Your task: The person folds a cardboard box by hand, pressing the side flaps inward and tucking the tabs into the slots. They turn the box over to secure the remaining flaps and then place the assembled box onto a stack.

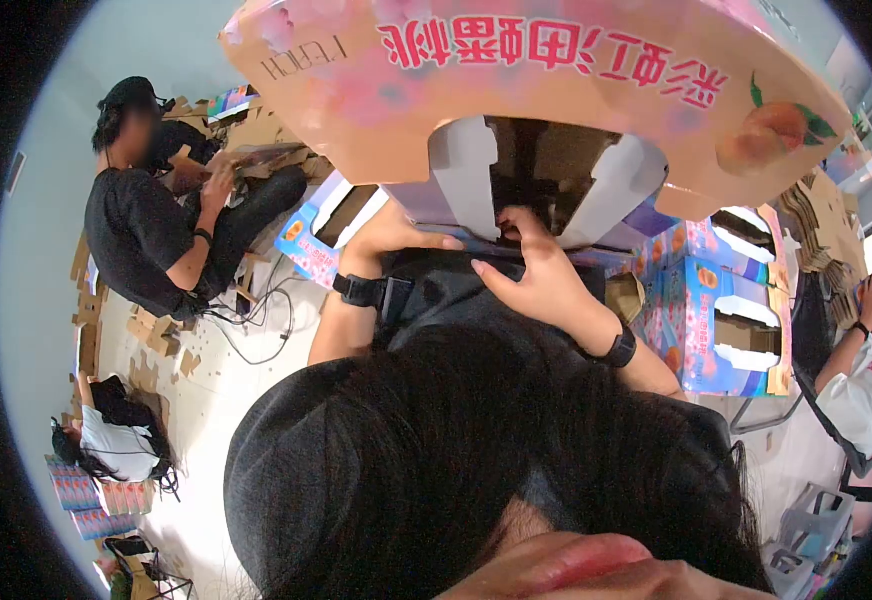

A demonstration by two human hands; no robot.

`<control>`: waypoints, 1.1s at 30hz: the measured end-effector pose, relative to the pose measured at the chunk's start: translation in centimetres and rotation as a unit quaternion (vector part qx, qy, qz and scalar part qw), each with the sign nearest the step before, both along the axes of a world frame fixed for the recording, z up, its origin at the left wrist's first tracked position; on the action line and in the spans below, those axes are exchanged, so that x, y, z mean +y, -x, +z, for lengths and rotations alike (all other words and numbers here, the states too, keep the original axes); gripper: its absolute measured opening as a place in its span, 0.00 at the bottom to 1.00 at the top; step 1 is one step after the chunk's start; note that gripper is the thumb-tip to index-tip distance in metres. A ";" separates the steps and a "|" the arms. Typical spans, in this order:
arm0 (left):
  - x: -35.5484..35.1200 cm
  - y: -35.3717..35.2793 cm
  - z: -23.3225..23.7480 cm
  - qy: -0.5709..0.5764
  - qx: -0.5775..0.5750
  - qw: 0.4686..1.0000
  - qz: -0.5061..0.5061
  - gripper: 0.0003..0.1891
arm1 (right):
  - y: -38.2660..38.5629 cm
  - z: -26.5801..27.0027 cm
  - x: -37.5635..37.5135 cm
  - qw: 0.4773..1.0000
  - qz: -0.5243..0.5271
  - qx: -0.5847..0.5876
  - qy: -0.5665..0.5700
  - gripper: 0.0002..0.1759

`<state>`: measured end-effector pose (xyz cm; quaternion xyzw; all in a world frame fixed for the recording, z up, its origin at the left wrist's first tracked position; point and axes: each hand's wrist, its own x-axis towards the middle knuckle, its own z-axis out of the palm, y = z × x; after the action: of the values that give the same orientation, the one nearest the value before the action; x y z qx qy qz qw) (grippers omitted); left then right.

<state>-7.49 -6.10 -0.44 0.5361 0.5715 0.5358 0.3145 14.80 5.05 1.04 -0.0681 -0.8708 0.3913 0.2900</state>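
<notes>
A large peach-and-pink cardboard fruit box [556, 90] stands close before me, its printed characters upside down and a peach picture at one corner. A wide cut-out in it shows white flaps and a dark brown inside. My left hand [388, 232] holds the near lower edge of the box, thumb lying along it, the other fingers mostly hidden. At the same edge, my right hand [536, 272] has its fingers curled over into the opening and its thumb apart, below the edge. Both wrists wear black bands.
Printed boxes [721, 310] are stacked at my right, and another box [311, 240] lies at left. A person in black [141, 230] sits among cardboard scraps. Other people are at lower left and far right. A cable [256, 335] crosses the floor.
</notes>
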 end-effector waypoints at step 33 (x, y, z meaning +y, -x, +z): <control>1.2 1.5 -2.1 0.003 -0.011 0.999 -0.029 0.40 | 3.5 0.8 1.3 0.978 0.035 -0.082 0.189 0.42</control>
<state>-8.96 -4.87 -2.56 0.5455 0.5535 0.5307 0.3383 11.27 6.36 1.87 -0.1231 -0.8035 0.5521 0.1855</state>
